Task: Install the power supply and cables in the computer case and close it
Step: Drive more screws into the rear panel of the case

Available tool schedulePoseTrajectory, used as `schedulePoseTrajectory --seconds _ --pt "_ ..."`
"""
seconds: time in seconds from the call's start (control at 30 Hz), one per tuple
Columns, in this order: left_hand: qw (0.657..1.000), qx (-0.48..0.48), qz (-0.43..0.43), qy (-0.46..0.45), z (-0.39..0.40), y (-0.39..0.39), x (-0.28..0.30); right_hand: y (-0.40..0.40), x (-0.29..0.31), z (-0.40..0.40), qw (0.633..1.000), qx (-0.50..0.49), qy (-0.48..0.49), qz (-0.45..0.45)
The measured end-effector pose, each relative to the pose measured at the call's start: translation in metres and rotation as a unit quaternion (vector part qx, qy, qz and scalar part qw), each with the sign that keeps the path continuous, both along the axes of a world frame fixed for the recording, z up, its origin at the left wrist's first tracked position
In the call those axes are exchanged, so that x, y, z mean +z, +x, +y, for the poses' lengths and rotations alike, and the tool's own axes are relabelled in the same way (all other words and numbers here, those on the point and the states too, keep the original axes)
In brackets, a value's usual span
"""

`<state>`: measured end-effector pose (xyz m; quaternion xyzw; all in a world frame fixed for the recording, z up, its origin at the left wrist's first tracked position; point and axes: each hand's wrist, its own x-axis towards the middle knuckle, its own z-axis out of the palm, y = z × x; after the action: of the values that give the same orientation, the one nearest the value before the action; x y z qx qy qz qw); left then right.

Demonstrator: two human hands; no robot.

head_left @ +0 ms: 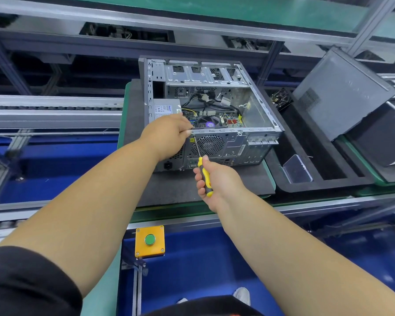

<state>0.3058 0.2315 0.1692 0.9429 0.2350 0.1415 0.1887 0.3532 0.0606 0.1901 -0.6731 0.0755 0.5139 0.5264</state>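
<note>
Driving a screw, by the look of it: the right hand [214,179] is wrapped round the yellow-and-black screwdriver [203,172], whose shaft angles up to the top rear edge of the computer case [214,115]. The left hand [169,135] pinches at the tip there, probably to steady the bit or a screw too small to make out. The case lies on its side with its open side up, rear panel toward the person, on a dark mat [192,190] at the counter's near edge. The power supply [165,108] already sits in the rear left corner, cables [205,101] trailing over the motherboard. A side panel [342,92] leans at the right, still off. Conveyor rails surround the station, with a yellow push-button box [149,241] below.
</note>
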Motion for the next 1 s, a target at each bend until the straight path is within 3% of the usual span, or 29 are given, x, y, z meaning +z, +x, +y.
schedulePoseTrajectory --seconds 0.47,0.7,0.87,1.0 --pt "1.0 0.003 0.003 0.015 -0.001 0.001 0.0 0.007 0.01 -0.001 0.987 -0.03 0.059 0.147" --pt "1.0 0.023 -0.016 0.005 -0.007 -0.002 -0.001 0.026 0.011 -0.024 0.988 0.021 0.087 0.125" --pt "0.994 0.099 -0.035 0.009 -0.014 0.006 -0.003 0.056 0.013 -0.044 0.984 0.027 0.15 0.096" --pt "0.994 0.099 -0.012 0.032 -0.019 0.008 -0.002 0.081 0.018 -0.055 0.973 0.015 0.217 0.08"
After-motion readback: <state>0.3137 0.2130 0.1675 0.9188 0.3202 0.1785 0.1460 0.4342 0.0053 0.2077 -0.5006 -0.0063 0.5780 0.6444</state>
